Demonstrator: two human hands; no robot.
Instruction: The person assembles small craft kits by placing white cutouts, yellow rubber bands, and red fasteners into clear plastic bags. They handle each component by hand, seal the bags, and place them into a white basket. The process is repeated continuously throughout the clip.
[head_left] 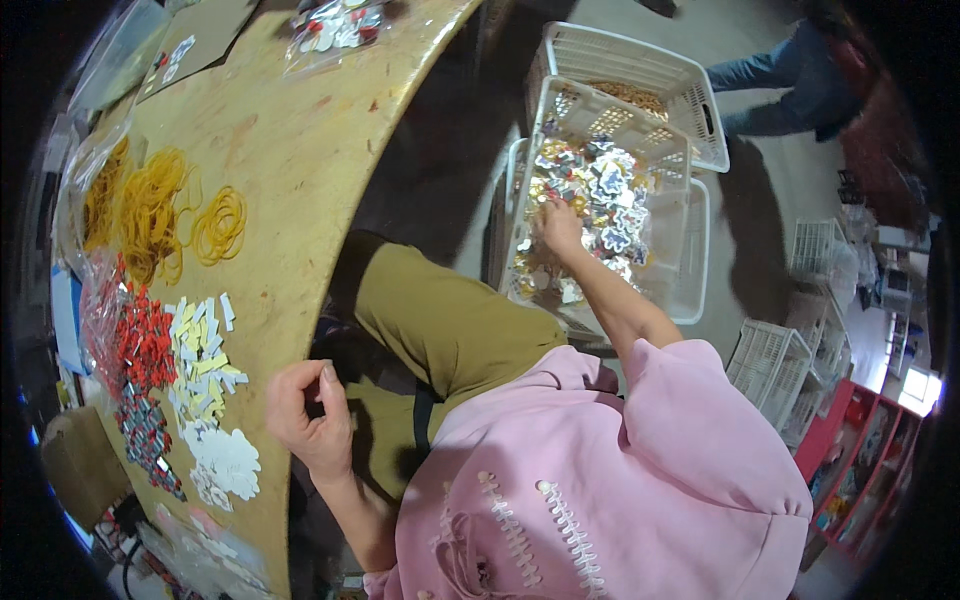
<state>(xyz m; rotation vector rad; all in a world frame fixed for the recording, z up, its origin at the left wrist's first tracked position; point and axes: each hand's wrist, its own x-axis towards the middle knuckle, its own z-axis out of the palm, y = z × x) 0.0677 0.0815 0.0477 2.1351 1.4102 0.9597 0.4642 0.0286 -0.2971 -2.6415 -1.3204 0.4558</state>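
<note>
My left hand (308,410) is held at the table's near edge, its fingers curled in and the thumb bent over them; whatever they may hold is hidden. Off to the right, my right arm stretches into a white plastic crate (676,150) heaped with small shiny wrapped pieces (612,180) in silver, white, blue and gold. There my right hand (560,226) has its fingers bent down onto the heap; the fingertips are too small and covered to show what they grip. Closest to my left hand on the table lie white flat cutouts (222,462) and white and yellow strips (205,365).
The wooden table (290,160) also bears yellow rubber bands (152,210), red pieces (145,342), dark grey pieces (145,430) and a clear bag of pieces (340,25). Another crate (625,45) stands behind mine. A person's legs (770,90) are at far right, near empty crates (768,358) and red shelves (865,470).
</note>
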